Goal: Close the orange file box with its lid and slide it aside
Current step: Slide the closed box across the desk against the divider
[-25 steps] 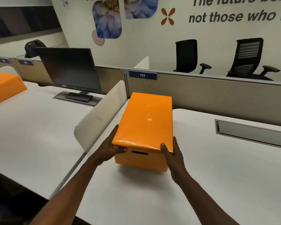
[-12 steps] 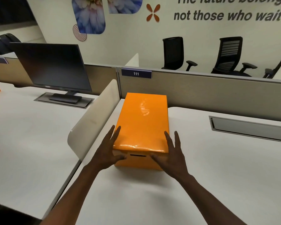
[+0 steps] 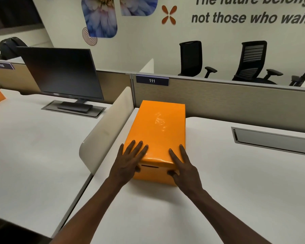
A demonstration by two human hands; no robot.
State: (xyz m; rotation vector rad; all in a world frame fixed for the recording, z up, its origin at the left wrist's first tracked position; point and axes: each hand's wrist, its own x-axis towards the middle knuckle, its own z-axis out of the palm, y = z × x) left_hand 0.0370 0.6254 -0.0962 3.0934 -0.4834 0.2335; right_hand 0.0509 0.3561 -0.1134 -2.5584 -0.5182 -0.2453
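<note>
The orange file box [image 3: 153,175] stands on the white desk [image 3: 218,191] with its glossy orange lid [image 3: 158,127] sitting flat on top. Its long side runs away from me and its far end is close to the beige partition. My left hand [image 3: 128,164] lies over the lid's near left corner, fingers spread on top and thumb on the front face. My right hand [image 3: 183,168] covers the near right corner the same way. A narrow handle slot shows on the front between my thumbs.
A curved white divider [image 3: 109,127] rises just left of the box. Beyond it a black monitor [image 3: 63,73] stands on the neighbouring desk. A grey cable tray [image 3: 275,140] is set into the desk at right. The beige partition [image 3: 236,97] closes the back.
Both hands have come up from the sides of the box's near end onto the top of the lid. The box stays beside the divider.
</note>
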